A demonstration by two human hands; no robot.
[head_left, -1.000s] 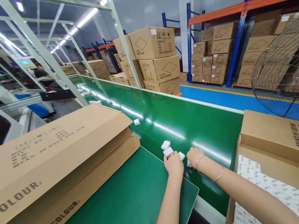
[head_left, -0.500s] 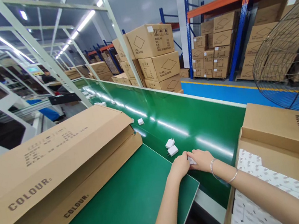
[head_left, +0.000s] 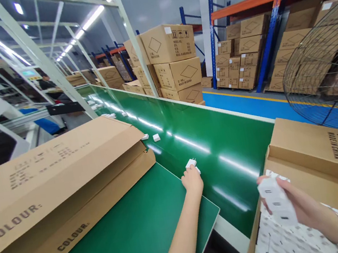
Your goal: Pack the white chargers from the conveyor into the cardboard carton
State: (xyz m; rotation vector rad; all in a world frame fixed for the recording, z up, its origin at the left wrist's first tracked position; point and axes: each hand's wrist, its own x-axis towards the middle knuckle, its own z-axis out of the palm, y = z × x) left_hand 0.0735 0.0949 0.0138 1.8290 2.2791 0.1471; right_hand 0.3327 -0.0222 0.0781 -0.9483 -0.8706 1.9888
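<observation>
Beside the green side table, my left hand [head_left: 192, 179] reaches onto the green belt [head_left: 232, 137], its fingers closed at two white plug adapters [head_left: 191, 164]; the lower one is partly covered by the fingers. Over the near edge of the open carton at right, my right hand [head_left: 301, 201] grips a row of several white adapters [head_left: 277, 201], their slots facing me. White patterned packing [head_left: 278, 237] lies in that carton [head_left: 314, 162] below the hand. Another white adapter [head_left: 156, 137] rests farther up the belt.
A long carton marked COLOUR [head_left: 60, 175] lies on the side table [head_left: 119, 234] at left. Stacked cartons [head_left: 180, 75] stand behind the belt. A wire fan [head_left: 324, 70] is at far right. More white pieces [head_left: 109, 116] lie up the belt, and a person [head_left: 46, 82] is in the distance.
My hands have parted. The right moved right to the carton with a row of adapters; the left moved up and left to the two adapters on the belt. The view shifted slightly.
</observation>
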